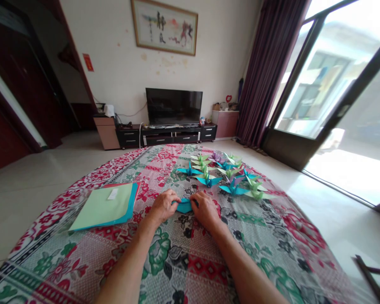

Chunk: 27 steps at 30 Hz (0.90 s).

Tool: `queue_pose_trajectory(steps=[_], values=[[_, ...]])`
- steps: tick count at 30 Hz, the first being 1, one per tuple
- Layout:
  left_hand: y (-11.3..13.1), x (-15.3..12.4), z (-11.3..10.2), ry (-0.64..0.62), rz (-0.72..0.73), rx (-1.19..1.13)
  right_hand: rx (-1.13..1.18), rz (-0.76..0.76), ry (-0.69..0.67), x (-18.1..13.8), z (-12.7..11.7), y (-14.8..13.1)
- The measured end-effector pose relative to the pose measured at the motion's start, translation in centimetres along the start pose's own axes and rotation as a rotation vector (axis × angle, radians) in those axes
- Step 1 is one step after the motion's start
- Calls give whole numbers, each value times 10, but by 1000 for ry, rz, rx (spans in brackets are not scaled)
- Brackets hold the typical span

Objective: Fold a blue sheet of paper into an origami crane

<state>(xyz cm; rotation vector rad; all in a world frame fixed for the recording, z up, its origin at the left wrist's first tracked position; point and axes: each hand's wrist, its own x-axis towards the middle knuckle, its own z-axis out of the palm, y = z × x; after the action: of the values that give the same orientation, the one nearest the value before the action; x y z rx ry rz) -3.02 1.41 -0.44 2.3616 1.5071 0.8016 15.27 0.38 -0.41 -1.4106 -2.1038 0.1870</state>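
Observation:
A small blue piece of folded paper point(184, 206) lies between my two hands, low over the patterned tablecloth. My left hand point(165, 205) pinches its left end between thumb and fingers. At the opposite end, my right hand point(204, 207) grips the paper with fingers curled. Its outer corners are hidden under my fingertips. Beyond my right hand stand several folded paper cranes in blue, green and purple, the nearest being a blue crane point(234, 187). Left of my left hand rests a stack of coloured paper sheets point(103, 205), pale green on top, with blue and red edges showing beneath.
A floral tablecloth point(171, 266) covers the round table. A small white slip point(112, 194) lies on the paper stack. Past the table are a television point(174, 106) on a low cabinet and a framed picture point(165, 26). Dark chair parts point(372, 270) show at lower right.

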Motion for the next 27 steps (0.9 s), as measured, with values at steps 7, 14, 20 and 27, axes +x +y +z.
queue_pose_trajectory(steps=[7, 14, 20, 27], values=[[8, -2, -4, -61, 43, 154, 76, -221, -33, -2, -2, -6], [14, -2, -4, -72, 24, 142, 213, -312, -104, -4, -1, 0], [13, -2, -5, -130, -48, -42, 275, -312, -83, -7, -2, 5], [12, -5, -13, -218, -82, -130, 356, -303, -20, -7, 6, 8]])
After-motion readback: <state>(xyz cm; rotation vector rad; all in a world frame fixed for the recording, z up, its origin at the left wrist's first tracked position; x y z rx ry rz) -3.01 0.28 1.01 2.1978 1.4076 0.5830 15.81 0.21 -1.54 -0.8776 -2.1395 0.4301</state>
